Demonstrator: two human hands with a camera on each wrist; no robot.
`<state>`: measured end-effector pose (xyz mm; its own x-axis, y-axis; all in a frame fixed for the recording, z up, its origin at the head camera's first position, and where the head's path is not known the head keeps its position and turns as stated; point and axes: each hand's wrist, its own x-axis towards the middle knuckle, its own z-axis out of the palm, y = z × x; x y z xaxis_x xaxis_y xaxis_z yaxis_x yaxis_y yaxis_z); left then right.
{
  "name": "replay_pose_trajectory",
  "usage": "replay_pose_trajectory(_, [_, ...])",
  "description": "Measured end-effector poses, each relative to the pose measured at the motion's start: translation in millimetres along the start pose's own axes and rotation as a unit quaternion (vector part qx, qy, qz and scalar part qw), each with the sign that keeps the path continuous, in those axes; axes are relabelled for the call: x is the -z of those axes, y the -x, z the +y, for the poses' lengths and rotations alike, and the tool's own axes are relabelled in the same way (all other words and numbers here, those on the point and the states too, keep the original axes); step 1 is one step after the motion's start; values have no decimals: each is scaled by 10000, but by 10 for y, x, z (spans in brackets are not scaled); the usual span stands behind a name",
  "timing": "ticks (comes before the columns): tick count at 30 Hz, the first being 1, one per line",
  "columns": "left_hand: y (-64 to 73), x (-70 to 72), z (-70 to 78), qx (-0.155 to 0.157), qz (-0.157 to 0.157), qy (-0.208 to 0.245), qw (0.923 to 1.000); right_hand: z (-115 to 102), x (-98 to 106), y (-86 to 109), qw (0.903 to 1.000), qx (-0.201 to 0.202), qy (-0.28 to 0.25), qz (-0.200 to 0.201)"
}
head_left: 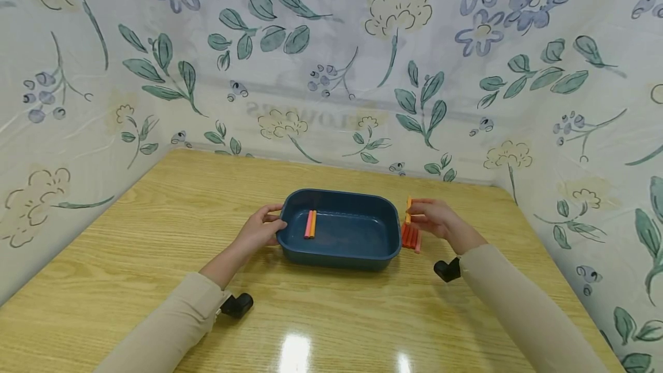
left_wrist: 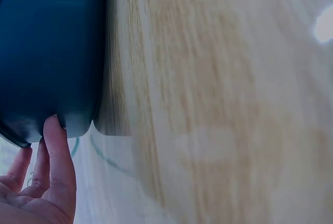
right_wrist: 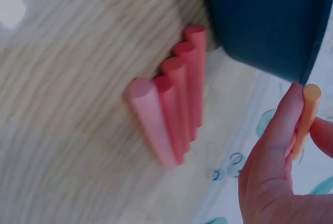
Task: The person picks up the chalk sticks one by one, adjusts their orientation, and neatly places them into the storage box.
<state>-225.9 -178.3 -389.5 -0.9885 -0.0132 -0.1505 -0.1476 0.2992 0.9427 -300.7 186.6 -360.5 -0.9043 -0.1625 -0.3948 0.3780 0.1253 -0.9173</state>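
A dark blue rectangular basin (head_left: pixel 339 258) with rounded corners sits on the table. At its left end my left hand (head_left: pixel 260 228) grips the rim; fingertips (left_wrist: pixel 53 128) touch the outer wall in the left wrist view. Inside the basin lie a pink stick (head_left: pixel 308 224) and an orange stick (head_left: pixel 313 224), side by side. My right hand (head_left: pixel 435 220) pinches another orange chalk-like stick (right_wrist: pixel 307 117) between thumb and fingers, just beyond the basin's right end. Below that hand, red sticks (right_wrist: pixel 188 76) and a pink stick (right_wrist: pixel 151 120) lie in a slanted row on the table.
The wood-grain table (head_left: pixel 331 315) ends at a floral-patterned cloth (head_left: pixel 331 73) behind and at the sides. Black devices (head_left: pixel 237 305) sit at both wrists, by the beige sleeves (head_left: pixel 171 321). Light glares off the table's near part.
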Motion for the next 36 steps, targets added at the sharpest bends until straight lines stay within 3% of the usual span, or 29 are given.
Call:
replay_pose_trajectory(25, [5,-2,-2,-38,-13,17,10000,-297,-301,-42,9983,-39,-524,-239])
replay_pose_trajectory(36, [5,3,-9,-44,-2,32,10000,-397,-535,-97,9977,-106,-621,-257])
